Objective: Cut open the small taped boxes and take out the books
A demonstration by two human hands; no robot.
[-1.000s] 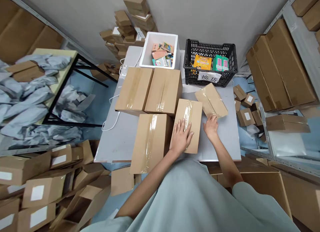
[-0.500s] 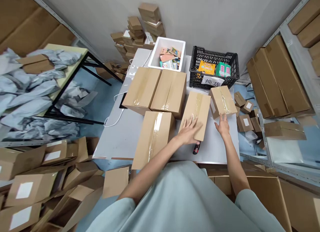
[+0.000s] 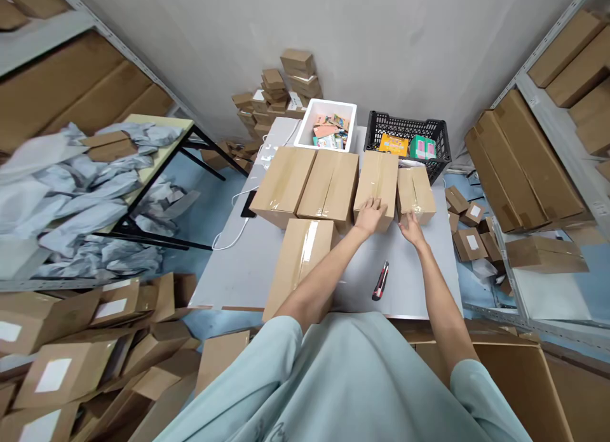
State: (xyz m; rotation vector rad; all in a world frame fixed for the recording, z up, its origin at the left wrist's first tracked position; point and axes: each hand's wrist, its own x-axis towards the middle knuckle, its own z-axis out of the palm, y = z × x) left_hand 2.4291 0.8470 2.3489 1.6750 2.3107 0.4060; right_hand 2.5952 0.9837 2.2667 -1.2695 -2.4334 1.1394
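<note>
My left hand (image 3: pixel 370 216) lies with its fingers spread on the near end of a taped cardboard box (image 3: pixel 377 172). At the near edge of a smaller taped box (image 3: pixel 413 187), my right hand (image 3: pixel 410 228) rests with its fingers apart, touching the cardboard. These two boxes stand side by side, a narrow gap between them. To their left are two more closed boxes, a wide one (image 3: pixel 286 178) and a narrower one (image 3: pixel 328 181). Another box (image 3: pixel 301 254) sits nearer me, partly behind my left forearm. A red and black utility knife (image 3: pixel 380 282) lies on the table.
Behind the boxes stand a white foam bin (image 3: pixel 351 127) of booklets and a black crate (image 3: pixel 437 127) with colourful packs. A white cable (image 3: pixel 233 240) crosses the table's left side. Grey bags cover a side table (image 3: pixel 164 134). Cartons crowd the floor and shelves.
The box under my left hand has moved away from me, into line with the others. The smaller box has come closer beside it. The utility knife now shows fully.
</note>
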